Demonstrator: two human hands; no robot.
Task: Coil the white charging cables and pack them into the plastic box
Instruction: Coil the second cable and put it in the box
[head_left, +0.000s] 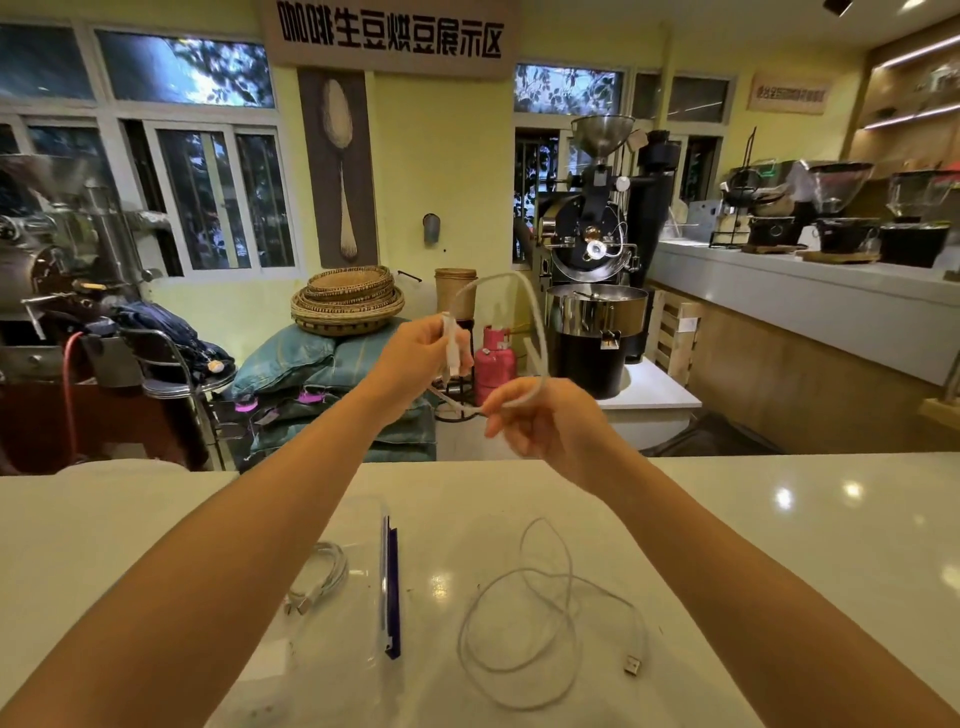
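Observation:
Both hands are raised above the counter with one white charging cable (535, 317) looped between them. My left hand (415, 358) pinches the cable's plug ends, which hang down beside its fingers. My right hand (540, 421) grips the lower part of the loop. A clear plastic box (358, 618) with a blue-edged side lies on the white counter below, partly hidden by my left forearm. A coiled white cable (322, 577) rests inside it. To the right of the box a loose white cable (540, 618) sprawls uncoiled, its USB plug at the right.
The white counter (779, 545) spreads wide on both sides. Beyond its far edge are stacked sacks with woven baskets (348, 304), a pink gas cylinder (494, 364), and a coffee roaster (597, 249).

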